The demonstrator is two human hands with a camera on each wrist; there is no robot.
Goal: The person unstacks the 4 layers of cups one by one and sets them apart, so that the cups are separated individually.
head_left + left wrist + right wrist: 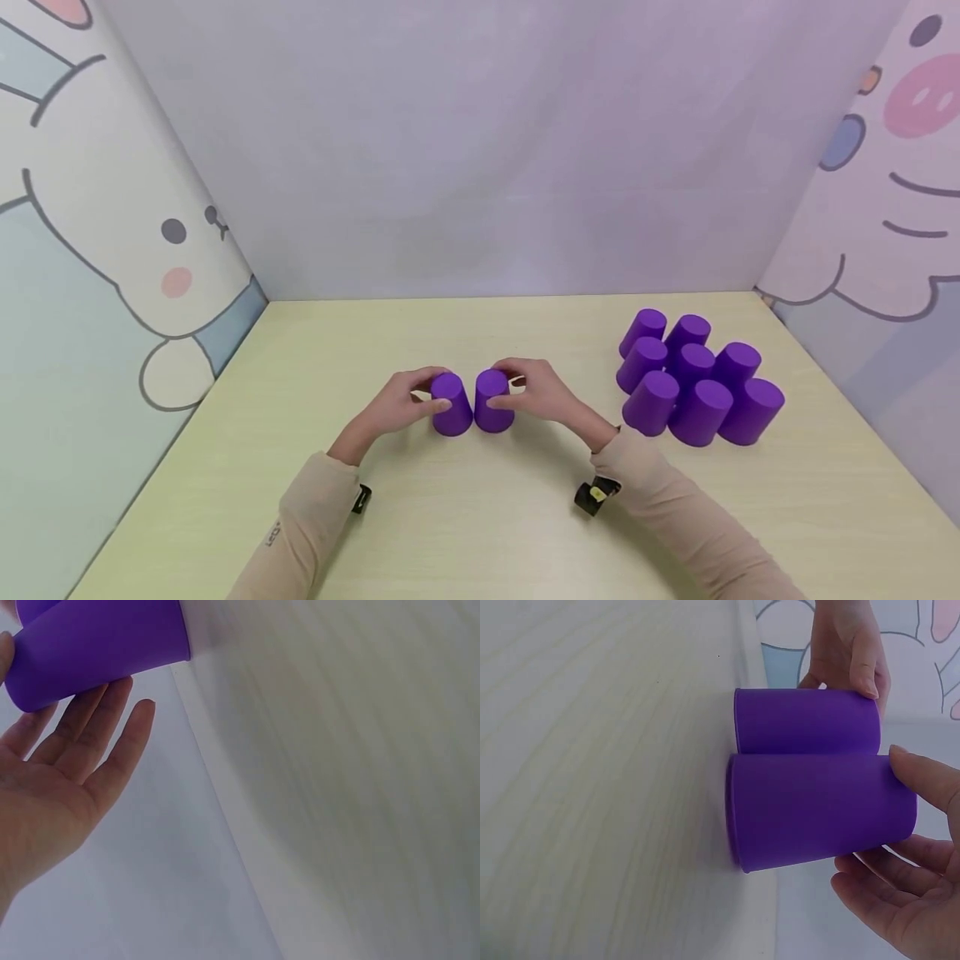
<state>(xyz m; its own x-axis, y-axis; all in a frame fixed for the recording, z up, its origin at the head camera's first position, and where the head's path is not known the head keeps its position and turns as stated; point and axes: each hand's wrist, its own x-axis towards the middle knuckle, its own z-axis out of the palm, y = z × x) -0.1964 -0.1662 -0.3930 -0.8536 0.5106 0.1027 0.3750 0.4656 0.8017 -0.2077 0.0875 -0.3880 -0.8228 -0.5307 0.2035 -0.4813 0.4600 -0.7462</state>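
Note:
Two purple cups stand upside down, side by side, near the middle of the table. My left hand (399,403) holds the left cup (453,415) near its top, thumb on the near side and fingers behind. The right cup (492,412) is gripped the same way by my right hand (543,392). In the right wrist view, the rim of the right-hand cup (817,810) is at the tabletop, and the other cup (806,720) stands close behind it. The left wrist view has fingertips against the side of a purple cup (105,649).
Several more purple cups (697,412) stand upside down in a close cluster at the right of the pale wooden table (465,533). A plain backdrop (487,167) rises behind, with cartoon-printed panels at both sides. Dark devices (588,498) sit at both wrists.

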